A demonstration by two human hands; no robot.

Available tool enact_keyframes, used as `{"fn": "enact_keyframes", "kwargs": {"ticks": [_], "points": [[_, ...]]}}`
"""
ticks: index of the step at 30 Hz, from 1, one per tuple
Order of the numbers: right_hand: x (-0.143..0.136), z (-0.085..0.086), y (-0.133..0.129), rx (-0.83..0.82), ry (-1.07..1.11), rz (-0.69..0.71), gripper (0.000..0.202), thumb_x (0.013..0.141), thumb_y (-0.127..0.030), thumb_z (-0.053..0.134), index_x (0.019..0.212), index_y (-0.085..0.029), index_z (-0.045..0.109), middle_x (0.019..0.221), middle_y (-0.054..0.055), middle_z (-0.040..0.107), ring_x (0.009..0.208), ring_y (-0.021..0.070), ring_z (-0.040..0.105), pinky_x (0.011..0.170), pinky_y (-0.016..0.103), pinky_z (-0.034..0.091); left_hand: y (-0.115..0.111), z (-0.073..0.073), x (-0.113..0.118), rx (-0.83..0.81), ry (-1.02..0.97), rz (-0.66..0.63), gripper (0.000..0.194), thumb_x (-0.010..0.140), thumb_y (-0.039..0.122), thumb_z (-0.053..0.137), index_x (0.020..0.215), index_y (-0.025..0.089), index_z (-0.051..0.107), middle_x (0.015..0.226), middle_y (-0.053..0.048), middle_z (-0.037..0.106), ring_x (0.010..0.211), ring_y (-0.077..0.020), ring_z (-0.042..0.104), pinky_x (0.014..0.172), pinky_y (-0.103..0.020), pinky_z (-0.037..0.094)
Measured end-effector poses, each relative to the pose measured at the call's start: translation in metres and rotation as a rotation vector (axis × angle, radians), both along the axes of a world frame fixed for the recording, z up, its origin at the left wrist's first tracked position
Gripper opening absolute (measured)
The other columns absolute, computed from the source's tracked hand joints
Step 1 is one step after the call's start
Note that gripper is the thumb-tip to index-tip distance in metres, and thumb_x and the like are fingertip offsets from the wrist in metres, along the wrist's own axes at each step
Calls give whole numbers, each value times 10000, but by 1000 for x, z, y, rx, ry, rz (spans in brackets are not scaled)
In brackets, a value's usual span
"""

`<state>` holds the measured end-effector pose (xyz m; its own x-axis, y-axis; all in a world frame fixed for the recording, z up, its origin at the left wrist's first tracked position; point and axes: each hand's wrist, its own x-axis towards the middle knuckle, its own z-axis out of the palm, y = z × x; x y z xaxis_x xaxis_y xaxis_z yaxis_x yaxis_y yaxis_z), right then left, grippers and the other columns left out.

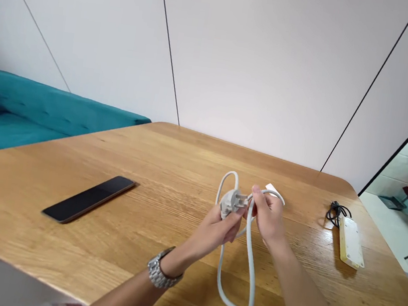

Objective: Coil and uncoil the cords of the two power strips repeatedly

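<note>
A white power plug with metal prongs sits in my left hand, its fingers closed round the plug's lower side and the prongs pointing right. My right hand is pinched on the white cord just right of the prongs. One loop of the cord rises behind the plug, and a longer one hangs below both hands over the wooden table. Behind my right hand, a small white piece is partly hidden. My left wrist wears a metal watch.
On the left of the table lies a dark-screened tablet or large phone. A white and yellow power strip with a black cord is at the right. Beyond are a teal sofa and a white wall.
</note>
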<state>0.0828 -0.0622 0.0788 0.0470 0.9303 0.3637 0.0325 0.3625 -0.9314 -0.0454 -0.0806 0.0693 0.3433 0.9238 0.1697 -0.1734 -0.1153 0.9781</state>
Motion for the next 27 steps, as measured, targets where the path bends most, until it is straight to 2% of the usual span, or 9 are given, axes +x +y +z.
{"fn": "enact_keyframes", "kwargs": {"ticks": [5, 7, 9, 14, 18, 21, 23, 25, 27], "points": [[9, 3, 9, 15, 45, -260, 552, 761, -649, 551, 453, -212, 417, 447, -41, 375, 459, 97, 362, 477, 240, 312, -9, -28, 15, -68, -150, -147, 541, 720, 720, 565, 726, 185, 483, 416, 103, 264, 364, -41, 168, 391, -204, 164], [13, 1, 15, -13, 69, -305, 556, 733, -664, 569, 457, -214, 391, 450, -50, 340, 457, 92, 332, 457, 238, 289, -12, -32, 21, -103, -167, -200, 565, 661, 730, 620, 731, 186, 480, 441, 106, 250, 381, -35, 150, 393, -202, 151], [15, -2, 20, -32, 114, -306, 546, 705, -654, 603, 462, -212, 394, 450, -56, 329, 456, 87, 314, 447, 236, 273, -13, -32, 26, -140, -180, -177, 559, 618, 687, 695, 719, 190, 460, 467, 109, 236, 397, -31, 141, 390, -195, 150], [22, 10, 21, -162, 419, -99, 437, 717, -592, 607, 569, -190, 525, 509, -28, 463, 455, 93, 385, 432, 231, 289, 5, -25, 27, -189, -271, 99, 491, 705, 604, 675, 676, 195, 404, 458, 117, 194, 383, -35, 155, 382, -169, 183], [45, 34, 9, -303, 617, 181, 235, 760, -421, 594, 701, -198, 545, 571, -42, 477, 458, 93, 436, 441, 224, 359, 36, -13, 6, -74, -296, 340, 443, 693, 490, 718, 647, 188, 398, 440, 116, 234, 363, -28, 181, 371, -145, 180], [66, 46, 0, -347, 494, 392, 131, 773, -331, 563, 759, -201, 564, 531, -85, 358, 372, 63, 282, 364, 201, 267, 53, 5, -23, 21, -360, 433, 411, 685, 417, 729, 617, 187, 395, 410, 111, 251, 336, -28, 182, 353, -148, 171], [77, 48, -4, -375, 293, 444, 171, 790, -361, 549, 758, -196, 582, 503, -102, 292, 353, 53, 164, 336, 200, 165, 56, 20, -44, 38, -387, 411, 348, 718, 400, 693, 622, 192, 430, 385, 108, 240, 310, -35, 171, 340, -160, 181], [83, 45, -5, -354, 38, 340, 255, 805, -424, 547, 720, -188, 593, 477, -103, 266, 364, 53, 146, 350, 206, 133, 54, 32, -64, 17, -356, 330, 309, 755, 394, 651, 621, 195, 457, 373, 104, 221, 294, -37, 157, 334, -163, 195], [84, 41, -3, -253, -212, 128, 311, 801, -456, 565, 653, -183, 581, 472, -90, 280, 392, 59, 200, 381, 210, 153, 48, 38, -78, -26, -273, 211, 322, 772, 407, 636, 603, 190, 469, 375, 102, 195, 295, -31, 137, 335, -157, 199]]}}
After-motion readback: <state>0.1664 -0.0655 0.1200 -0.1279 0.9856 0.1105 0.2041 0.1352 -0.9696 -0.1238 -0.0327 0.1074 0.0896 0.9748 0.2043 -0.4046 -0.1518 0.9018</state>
